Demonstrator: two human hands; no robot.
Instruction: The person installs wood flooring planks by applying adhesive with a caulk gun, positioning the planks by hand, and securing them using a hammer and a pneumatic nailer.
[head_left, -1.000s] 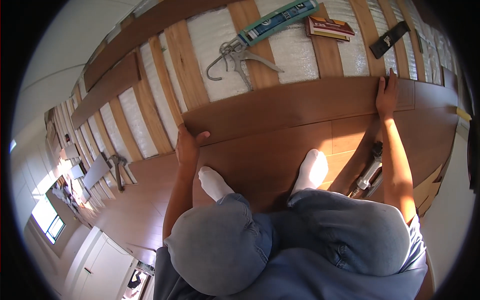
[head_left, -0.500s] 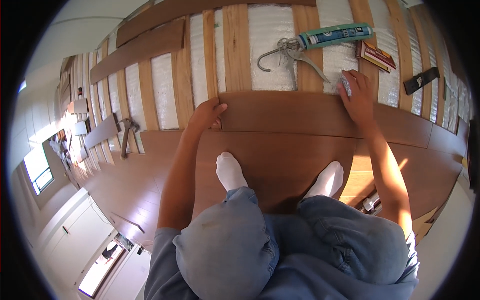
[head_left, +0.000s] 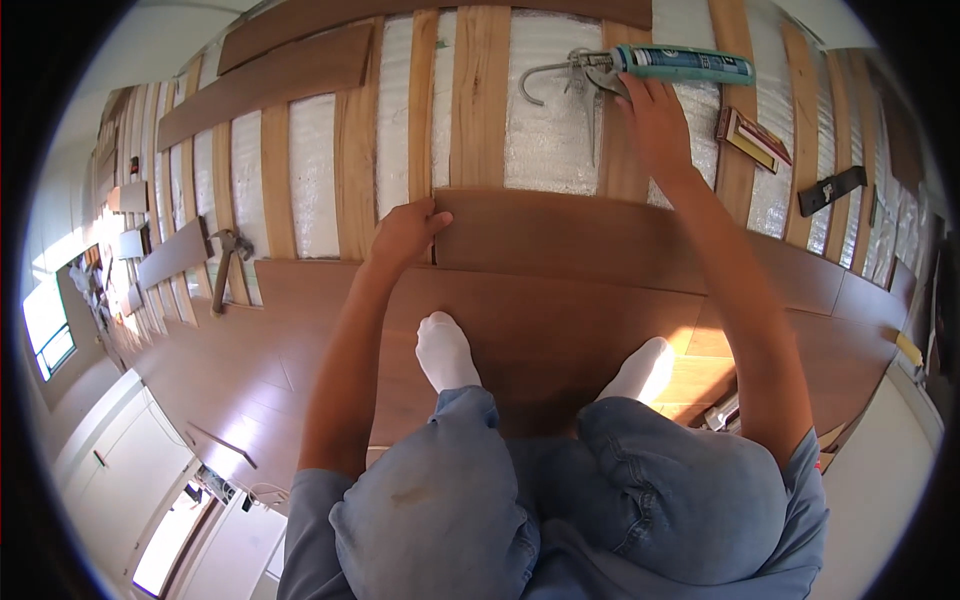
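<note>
A brown floorboard lies across the wooden battens in front of my feet. My left hand is closed at its left end, thumb on top and fingers curled by the edge. Beyond the board, a caulking gun with a green frame rests over the battens, holding a blue sealant tube. Stretched forward, my right hand has its fingers extended onto the gun's handle area, by the tube's left end. The fingertips partly overlap the handle, so the contact is hard to make out.
A claw hammer lies at the left by the laid flooring. A small red-and-yellow box and a black strip-like object sit at the right. Loose boards lie across the battens at the far left, over silvery foil sheeting.
My right hand has left the floorboard's far edge and moved forward and left to the caulking gun. The gun's handle looks slightly shifted. My left hand stays at the board's end.
</note>
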